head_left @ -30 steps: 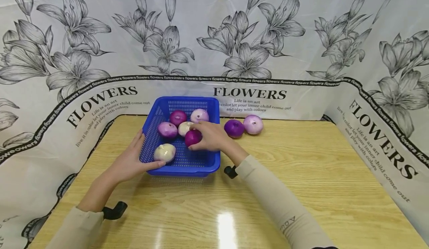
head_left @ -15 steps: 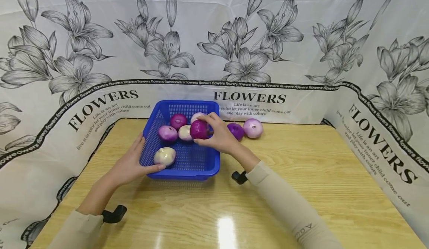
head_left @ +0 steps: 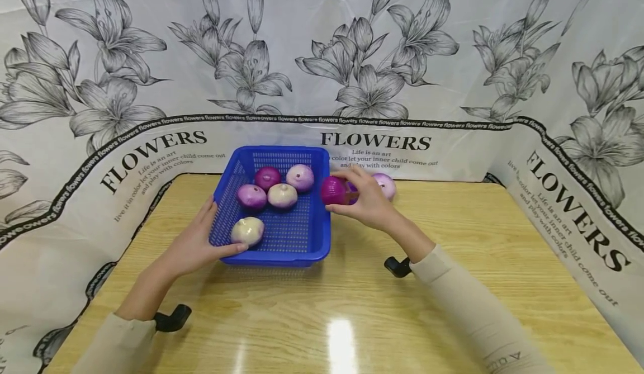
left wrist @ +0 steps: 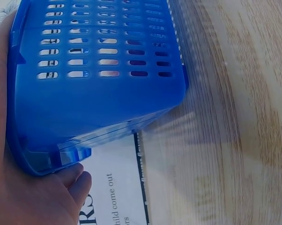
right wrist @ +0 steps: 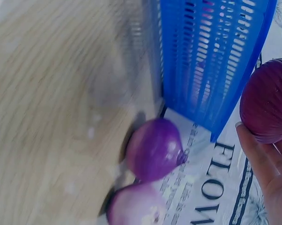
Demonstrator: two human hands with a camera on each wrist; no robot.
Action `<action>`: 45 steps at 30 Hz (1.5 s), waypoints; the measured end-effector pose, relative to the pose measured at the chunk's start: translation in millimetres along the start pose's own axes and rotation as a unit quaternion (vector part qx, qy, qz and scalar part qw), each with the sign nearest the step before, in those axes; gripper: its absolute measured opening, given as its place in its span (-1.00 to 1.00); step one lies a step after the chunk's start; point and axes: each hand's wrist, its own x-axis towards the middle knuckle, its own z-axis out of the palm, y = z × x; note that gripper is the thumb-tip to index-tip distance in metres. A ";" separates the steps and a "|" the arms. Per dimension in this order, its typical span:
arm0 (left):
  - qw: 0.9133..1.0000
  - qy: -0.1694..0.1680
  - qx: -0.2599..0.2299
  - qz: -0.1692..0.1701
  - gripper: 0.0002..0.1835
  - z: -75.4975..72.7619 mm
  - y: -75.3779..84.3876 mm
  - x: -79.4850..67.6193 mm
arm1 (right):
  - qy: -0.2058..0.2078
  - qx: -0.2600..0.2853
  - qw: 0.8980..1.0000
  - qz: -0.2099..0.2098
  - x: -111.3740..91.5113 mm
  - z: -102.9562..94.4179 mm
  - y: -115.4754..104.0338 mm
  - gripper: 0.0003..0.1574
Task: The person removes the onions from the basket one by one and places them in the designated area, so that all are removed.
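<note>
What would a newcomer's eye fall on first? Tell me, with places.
First, the blue basket, left of centre in the head view, five onions inside and the left hand at its near left corner. Next, the purple-red onion in the right hand, by the basket's right edge. Then the white cloth behind the table, printed with flowers.

Bright light fills the head view, laying white glare on the glossy yellow wood-grain counter [head_left: 453,228]. The wrist views look bluer and softer; in the right one, blur smears the grain and soft shadow edges the round, shiny purple onion [right wrist: 154,150].
</note>
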 end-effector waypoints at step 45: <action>0.999 -0.018 0.018 -0.023 0.45 -1.4 -4.5 0.4 | 0.075 -0.126 0.974 0.175 -62.8 -83.5 109.6 -0.07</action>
